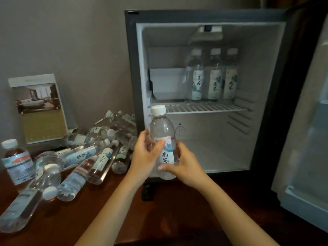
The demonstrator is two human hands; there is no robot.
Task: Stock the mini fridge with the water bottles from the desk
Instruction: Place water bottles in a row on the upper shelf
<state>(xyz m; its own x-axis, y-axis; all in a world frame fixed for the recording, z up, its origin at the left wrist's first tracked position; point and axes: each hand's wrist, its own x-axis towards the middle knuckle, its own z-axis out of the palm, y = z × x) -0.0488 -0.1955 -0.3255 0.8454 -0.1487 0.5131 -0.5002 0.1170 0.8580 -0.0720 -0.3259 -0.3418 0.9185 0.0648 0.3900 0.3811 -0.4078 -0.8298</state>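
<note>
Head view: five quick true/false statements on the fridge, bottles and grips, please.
1. The mini fridge door is open. True.
2. The wire shelf carries three bottles. True.
3. The left grip and right grip hold one upright bottle. True.
4. Bottles sit below that shelf. False: none show there.
5. Every loose bottle stands. False: the pile on the desk mostly lies flat; a far-left bottle stands.

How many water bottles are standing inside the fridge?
3. All stand in a row on the wire shelf: left bottle, middle bottle, right bottle. Others could hide behind.
</note>
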